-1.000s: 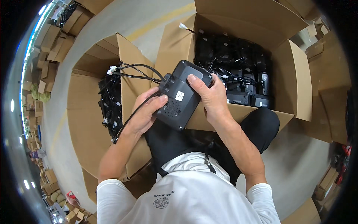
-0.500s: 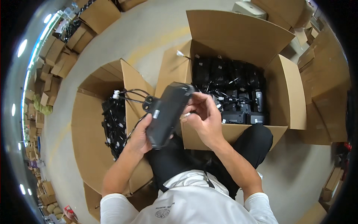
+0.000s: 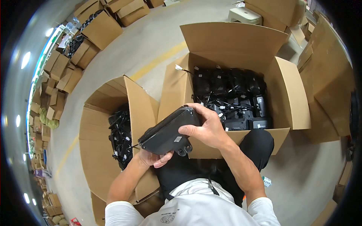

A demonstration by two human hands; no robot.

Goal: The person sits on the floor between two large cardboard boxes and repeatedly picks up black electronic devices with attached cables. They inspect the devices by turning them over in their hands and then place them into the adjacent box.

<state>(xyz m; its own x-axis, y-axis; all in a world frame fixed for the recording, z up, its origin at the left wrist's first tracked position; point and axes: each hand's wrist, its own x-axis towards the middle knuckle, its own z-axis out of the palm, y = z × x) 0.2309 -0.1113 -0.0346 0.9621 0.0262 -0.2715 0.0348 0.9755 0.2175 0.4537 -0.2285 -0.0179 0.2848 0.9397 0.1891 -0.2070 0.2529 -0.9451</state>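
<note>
Between my hands, over my lap, I hold a long black plastic device (image 3: 164, 132) with chamfered ends, a small white label and a round bracket on its lower edge. My left hand (image 3: 152, 157) supports it from beneath with curled fingers, partly hidden under it. My right hand (image 3: 209, 126) grips the right end, thumb on the face and fingers over the top edge. The device's cables are mostly hidden from this side. In the open carton at the right lie similar black devices (image 3: 237, 123) with cables and white connectors.
A second open carton (image 3: 96, 143) at the left holds a heap of black bagged parts (image 3: 121, 137). The large carton (image 3: 233, 39) stands in front of my knees, flaps spread. Behind it is a white stool (image 3: 245, 16). Stacked boxes (image 3: 69, 73) line the far left.
The device has been turned, so its bracket now points down toward me instead of left. My right hand went from a pinch beside it to gripping its end. My view has shifted slightly.
</note>
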